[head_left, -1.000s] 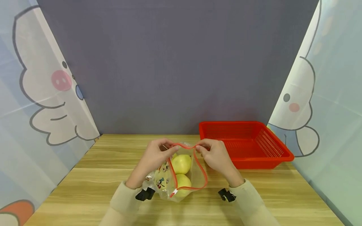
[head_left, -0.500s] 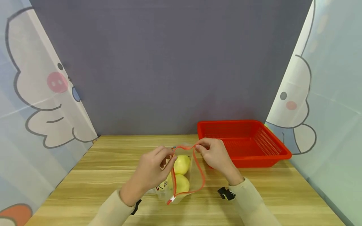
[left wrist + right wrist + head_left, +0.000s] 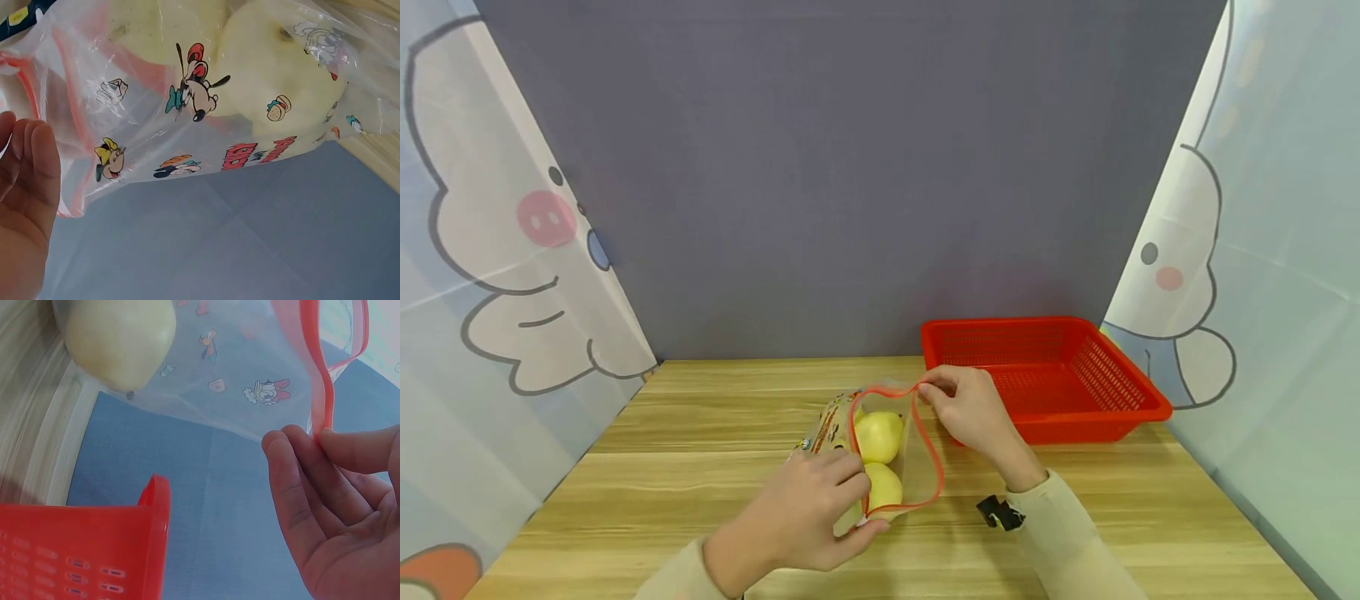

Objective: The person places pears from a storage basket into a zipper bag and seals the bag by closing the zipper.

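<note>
1. A clear, cartoon-printed zip bag [image 3: 833, 427] sits on a wooden table [image 3: 692, 475] between a person's two hands, its mouth spread wide and ringed by a red rim [image 3: 327, 394].

2. Pale yellow fruit [image 3: 880, 437] shows through that mouth, one piece farther back, another nearer the person.

3. The right hand [image 3: 972, 408] pinches the rim at its far right corner between thumb and fingers.

4. The left hand [image 3: 811, 510], thumb spread away from loosely bent fingers, is at the bag's near left corner; whether it touches the plastic cannot be told. It covers most of that corner from the head camera.

5. A red basket [image 3: 1075, 430] with slotted walls stands just beyond the right hand, apart from the bag. The hand and forearm block part of its near left side.

6. A black strap [image 3: 1000, 512] shows at the right wrist, below a cream sleeve [image 3: 1067, 537].

7. A grey backdrop [image 3: 850, 183] rises behind the table, flanked by a left curtain [image 3: 445, 333] and a right curtain [image 3: 1292, 358], both bearing cartoon animals.
</note>
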The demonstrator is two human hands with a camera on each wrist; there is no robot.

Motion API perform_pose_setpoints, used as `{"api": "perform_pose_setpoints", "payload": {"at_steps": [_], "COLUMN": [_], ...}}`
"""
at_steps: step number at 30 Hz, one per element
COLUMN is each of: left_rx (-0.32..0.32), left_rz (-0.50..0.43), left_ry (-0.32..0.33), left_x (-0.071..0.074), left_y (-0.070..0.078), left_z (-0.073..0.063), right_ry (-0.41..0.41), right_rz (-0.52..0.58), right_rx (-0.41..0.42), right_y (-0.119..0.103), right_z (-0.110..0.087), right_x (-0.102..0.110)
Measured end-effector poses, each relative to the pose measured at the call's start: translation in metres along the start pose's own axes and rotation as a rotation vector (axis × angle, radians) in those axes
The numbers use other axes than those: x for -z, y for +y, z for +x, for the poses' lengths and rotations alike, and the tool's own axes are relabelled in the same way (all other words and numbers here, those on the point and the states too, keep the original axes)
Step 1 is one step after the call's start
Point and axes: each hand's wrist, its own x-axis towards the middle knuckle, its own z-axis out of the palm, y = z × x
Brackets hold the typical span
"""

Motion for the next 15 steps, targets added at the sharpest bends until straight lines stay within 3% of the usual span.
{"api": "perform_pose_setpoints", "payload": {"at_steps": [8, 15], "left_rx": [-0.127, -0.104], "left_rz": [0.150, 0.210], "left_ry": [-0.090, -0.091], "left_x": [-0.0016, -0.0048], "left_y": [0.0052, -0.0012], "left_z": [-0.0076, -0.0095], "right_ry": [-0.007, -0.012], "right_rz": [0.008, 0.018], "right_rx": [-0.020, -0.027], "right_y": [0.0007, 0.0022], "right_z": [0.0003, 0.0005], "right_x": [-0.0002, 0.0009]}}
